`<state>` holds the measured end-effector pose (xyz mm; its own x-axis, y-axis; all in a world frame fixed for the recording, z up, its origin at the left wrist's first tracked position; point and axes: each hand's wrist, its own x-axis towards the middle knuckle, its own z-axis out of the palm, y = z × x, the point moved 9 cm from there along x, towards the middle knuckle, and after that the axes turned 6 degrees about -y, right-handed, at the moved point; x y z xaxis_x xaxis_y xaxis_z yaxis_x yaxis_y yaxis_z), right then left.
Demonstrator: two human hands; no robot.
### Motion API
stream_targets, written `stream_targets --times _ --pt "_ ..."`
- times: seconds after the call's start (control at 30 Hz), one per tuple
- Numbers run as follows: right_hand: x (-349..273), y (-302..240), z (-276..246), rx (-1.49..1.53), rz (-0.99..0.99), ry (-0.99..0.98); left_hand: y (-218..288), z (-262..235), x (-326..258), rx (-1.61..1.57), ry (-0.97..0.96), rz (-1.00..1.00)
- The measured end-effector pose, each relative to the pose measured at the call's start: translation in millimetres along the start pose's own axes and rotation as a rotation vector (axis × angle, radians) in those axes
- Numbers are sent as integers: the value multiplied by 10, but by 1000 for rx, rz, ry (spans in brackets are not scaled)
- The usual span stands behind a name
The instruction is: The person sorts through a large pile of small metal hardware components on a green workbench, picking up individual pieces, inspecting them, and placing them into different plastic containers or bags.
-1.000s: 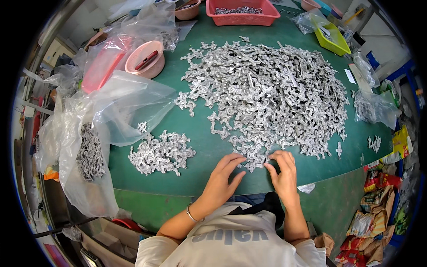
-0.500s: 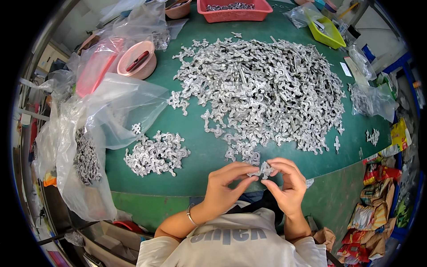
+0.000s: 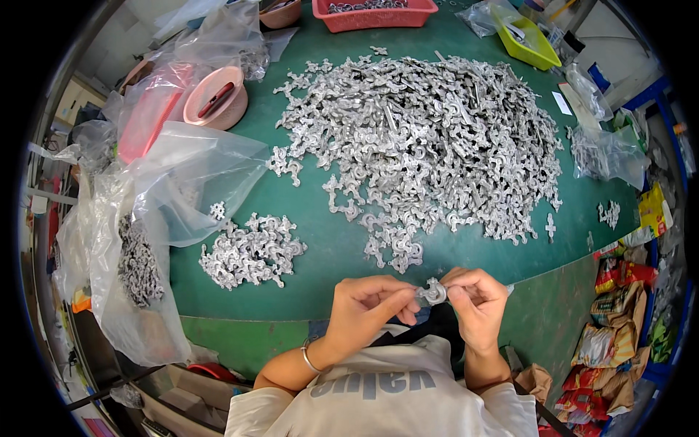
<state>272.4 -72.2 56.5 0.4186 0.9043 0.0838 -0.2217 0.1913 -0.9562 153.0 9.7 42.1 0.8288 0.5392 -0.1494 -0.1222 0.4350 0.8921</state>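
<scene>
While gripping the small silvery metal piece (image 3: 433, 293) in front of the chest, just off the near edge of the green table (image 3: 328, 240), pinch it low on the fingertips rather than deep in the palms. Left hand (image 3: 364, 309): thumb and forefinger closed on the piece's left side. Right hand (image 3: 477, 306): likewise closed on its right side, remaining fingers curled under. Judging by that two-sided pinch, best to work with short, even pressure from both thumbs (a sudden jerk probably sends the part flying into the lap). Hold the elbows in and the wrists level. Turn the part toward the light; too small here to tell its exact shape. Mind rough cast edges against bare skin. Ahead on the table, well apart from the hands: the big heap of like pieces (image 3: 429, 138). To the left, near the clear plastic bag (image 3: 189, 182): a small separate pile (image 3: 251, 251).
</scene>
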Motion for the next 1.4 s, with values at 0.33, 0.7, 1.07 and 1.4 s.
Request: stream_targets --times 0.33,0.7,1.07,1.4 --pt "24 139 57 266 85 -20 -77 -15 -20 -92 26 -93" --pt "11 174 18 309 84 -9 -85 68 -76 -95 -18 -106" --pt "-9 169 -39 300 78 17 -157 130 -87 -211 -87 -157" --pt "-2 389 58 572 227 -31 -251 102 -5 112 -109 -95"
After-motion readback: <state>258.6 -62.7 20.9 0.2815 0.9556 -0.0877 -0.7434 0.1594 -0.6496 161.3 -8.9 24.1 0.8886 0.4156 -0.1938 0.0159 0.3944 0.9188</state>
